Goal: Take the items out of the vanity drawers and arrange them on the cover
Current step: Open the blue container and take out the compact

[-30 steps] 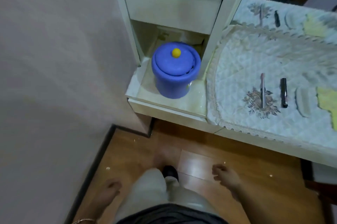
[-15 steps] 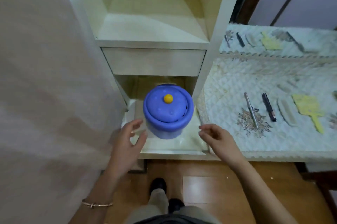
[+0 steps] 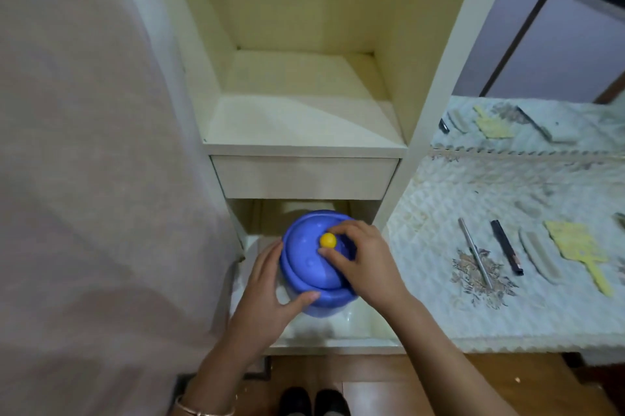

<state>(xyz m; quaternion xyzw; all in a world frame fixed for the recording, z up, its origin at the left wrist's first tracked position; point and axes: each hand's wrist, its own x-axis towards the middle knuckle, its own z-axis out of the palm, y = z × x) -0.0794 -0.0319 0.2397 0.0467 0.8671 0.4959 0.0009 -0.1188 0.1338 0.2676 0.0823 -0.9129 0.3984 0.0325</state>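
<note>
lid (image 3: 307, 260) removal looks underway: right hand (image 3: 367, 265) pinches the yellow knob (image 3: 328, 240) of the blue pot (image 3: 326, 302) under the drawer (image 3: 304, 177), left hand (image 3: 270, 293) cups its 9 o'clock side; next probably a straight upward lift.

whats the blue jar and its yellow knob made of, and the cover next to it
Blue jar: looks like moulded plastic, smooth with a soft sheen and rounded rims.
Yellow knob: probably plastic too, a small glossy ball, though it is too small to be sure.
Cover: quilted fabric, matte, with a stitched diamond pattern, a flower motif and a scalloped trim edge.
</note>
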